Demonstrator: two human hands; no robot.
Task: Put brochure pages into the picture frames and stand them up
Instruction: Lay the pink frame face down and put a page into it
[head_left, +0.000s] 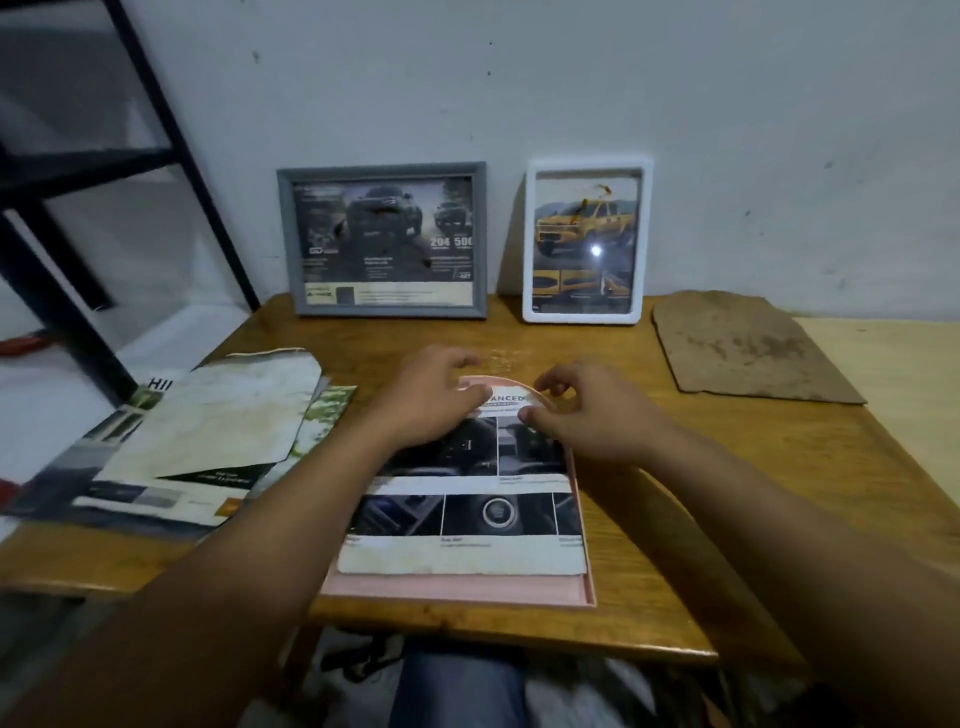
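Two filled frames already leaned against the wall. On the desk (675, 467), both hands worked a brochure page (467, 519) into the pink frame (457, 592): left hand (431, 400) pressing flat, right hand (582, 410) pinching its curled top edge. Next, I judged, that edge needed flattening.

You're seated at a small wooden table (649, 467) pushed against a scuffed, pale painted wall (675, 104), which suggests a plain room in a home. At upper left a black metal rack (171, 135) stands on a pale floor.
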